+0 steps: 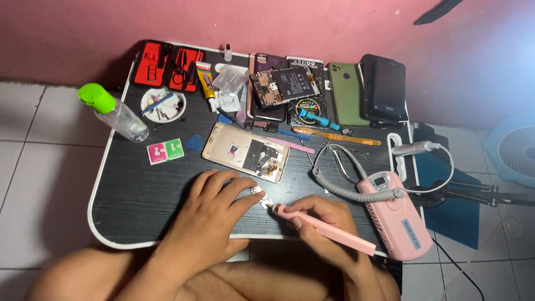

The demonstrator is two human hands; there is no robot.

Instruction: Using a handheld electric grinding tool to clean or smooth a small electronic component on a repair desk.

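My left hand rests on the black table and pins a small silvery part under its fingertips. Gripped in my right hand is a pink pen-shaped tool, its tip touching that small part. Just beyond my hands lies an opened gold phone shell with its insides exposed.
A pink corded device sits at the right edge with its handpiece. At the back are a red tool case, white dish, glue tube, several phones, a circuit board. A green-capped bottle lies left.
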